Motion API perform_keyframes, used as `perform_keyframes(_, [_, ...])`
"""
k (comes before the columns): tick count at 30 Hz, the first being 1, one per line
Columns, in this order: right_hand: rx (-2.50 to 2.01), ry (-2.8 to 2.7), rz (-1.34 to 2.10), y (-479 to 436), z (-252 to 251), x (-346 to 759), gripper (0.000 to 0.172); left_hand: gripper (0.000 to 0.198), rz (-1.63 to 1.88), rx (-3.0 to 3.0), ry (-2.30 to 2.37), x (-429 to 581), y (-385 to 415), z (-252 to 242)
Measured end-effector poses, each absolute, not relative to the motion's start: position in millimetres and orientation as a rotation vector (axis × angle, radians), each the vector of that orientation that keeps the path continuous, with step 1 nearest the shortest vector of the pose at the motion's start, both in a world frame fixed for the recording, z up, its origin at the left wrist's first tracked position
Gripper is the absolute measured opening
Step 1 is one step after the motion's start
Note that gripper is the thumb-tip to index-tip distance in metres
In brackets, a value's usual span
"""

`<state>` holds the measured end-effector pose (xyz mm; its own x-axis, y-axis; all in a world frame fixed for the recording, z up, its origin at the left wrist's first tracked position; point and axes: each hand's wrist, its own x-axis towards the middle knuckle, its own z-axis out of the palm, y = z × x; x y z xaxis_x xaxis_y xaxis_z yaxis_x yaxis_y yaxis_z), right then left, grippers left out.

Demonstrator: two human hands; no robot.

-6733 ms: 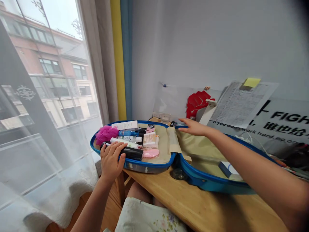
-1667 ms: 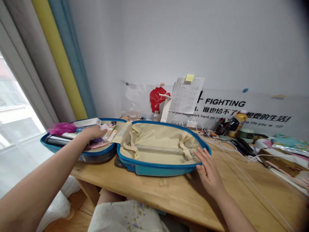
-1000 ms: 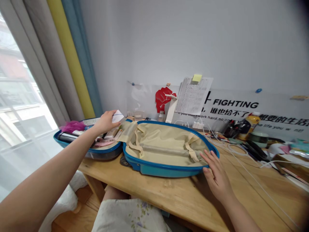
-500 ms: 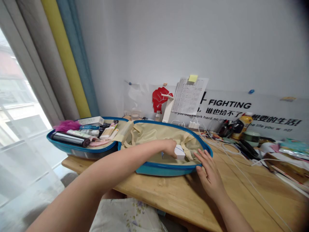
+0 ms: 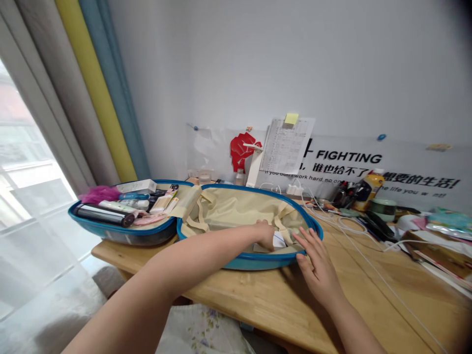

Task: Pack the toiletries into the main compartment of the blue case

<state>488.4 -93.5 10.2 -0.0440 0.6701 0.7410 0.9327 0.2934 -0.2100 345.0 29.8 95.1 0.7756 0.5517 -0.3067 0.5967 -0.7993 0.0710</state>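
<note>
An open blue suitcase (image 5: pixel 241 189) with beige lining lies on the table, both halves spread. My left hand (image 5: pixel 266 235) reaches down inside the right half, its fingers closed round a small white box (image 5: pixel 279 240) near the front right end. My wrist and fingers hide part of that box. At the right end of the case, my right hand (image 5: pixel 317 265) rests against the rim with its fingers spread, holding nothing. Beige straps (image 5: pixel 283 227) lie inside, close to the box.
The left half holds a black cylinder (image 5: pixel 105 214), a purple mesh sponge (image 5: pixel 100 194), a white carton (image 5: pixel 137 187) and several bottles. On the wooden table (image 5: pixel 354 295), white cables, a yellow-brown bottle (image 5: pixel 369 189) and clutter lie rightward. A white lamp (image 5: pixel 254 167) stands behind.
My left hand has gone slightly lower into the case with the white box. The right hand stays at the rim. The view has shifted a little.
</note>
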Motion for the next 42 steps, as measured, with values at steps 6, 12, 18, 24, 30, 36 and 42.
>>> perform_keyframes(6, [-1.45, -1.789, -0.435, -94, 12, 487, 0.043, 0.065, -0.315, 2.779, 0.86, 346, 35, 89])
perform_keyframes(12, [-1.49, -1.77, -0.399, -92, 10, 492, 0.043, 0.067, -0.208, 2.746, 0.821, 339, 43, 97])
perform_keyframes(18, [-1.467, -1.755, -0.453, -88, 5, 495, 0.043, 0.048, 0.178, 2.743, 0.925, 280, 79, 129])
perform_keyframes(24, [-1.458, -1.773, -0.511, -88, 4, 495, 0.043, 0.046, 0.349, 2.678, 1.512, 151, 148, 143])
perform_keyframes(30, [-1.466, -1.798, -0.552, -87, 2, 501, 0.045, 0.058, 0.246, 2.439, 2.183, 20, 188, 138])
perform_keyframes(36, [-1.438, -1.831, -0.601, -87, 2, 502, 0.046, 0.066, 0.01, 2.405, 2.305, -31, 210, 123])
perform_keyframes(42, [-1.426, -1.83, -0.623, -87, -3, 506, 0.046, 0.055, -0.143, 2.491, 2.231, -31, 228, 116])
